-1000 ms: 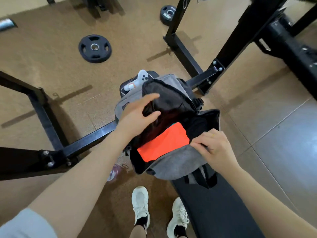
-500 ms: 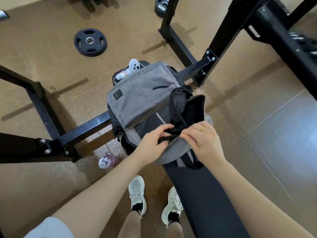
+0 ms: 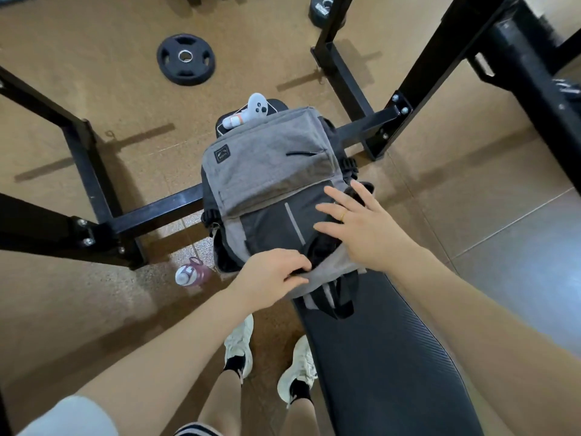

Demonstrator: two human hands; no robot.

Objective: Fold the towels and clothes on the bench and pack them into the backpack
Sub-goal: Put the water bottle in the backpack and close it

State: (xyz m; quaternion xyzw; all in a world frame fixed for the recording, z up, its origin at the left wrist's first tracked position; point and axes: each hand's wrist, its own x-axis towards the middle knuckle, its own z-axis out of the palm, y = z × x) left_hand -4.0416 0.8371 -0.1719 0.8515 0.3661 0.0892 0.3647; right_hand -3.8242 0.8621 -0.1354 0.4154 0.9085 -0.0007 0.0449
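pressing flat now, right hand [image 3: 361,228] released backpack [image 3: 270,171] flap; left hand [image 3: 273,272] still pinching edge.

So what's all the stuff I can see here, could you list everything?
backpack: one, grey with darker panels, lying on the bench end
bench: one, black padded, running under the backpack toward the viewer
controller: one, white, beyond the backpack's far edge
weight plate: one whole, black, on the brown floor, upper left; another partly cut off at the top edge
water bottle: one, pinkish with white cap, on the floor left of the bench
rack frame: black steel beams around the bench
shoes: two, white, on the floor
left hand: grips the backpack's near edge
right hand: flat on the backpack, fingers spread, gold ring
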